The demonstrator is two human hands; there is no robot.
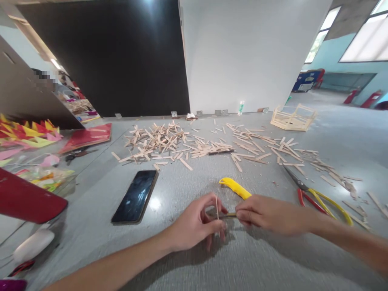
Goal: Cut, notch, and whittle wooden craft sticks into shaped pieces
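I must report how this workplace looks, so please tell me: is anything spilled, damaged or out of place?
The flat pale wooden sticks lie loose, crossing at many angles on the grey surface, with small wood scraps toward the right. They look spilled, but may be left so deliberately.

Left forearm (pixel 130 258) angles in from lower left, right forearm (pixel 348 238) from the right edge. Left hand (pixel 197 222): thumb and index finger curved in a pinch, tips apart. Right hand (pixel 268 212): back upward, fingers curled in, just beside the left.
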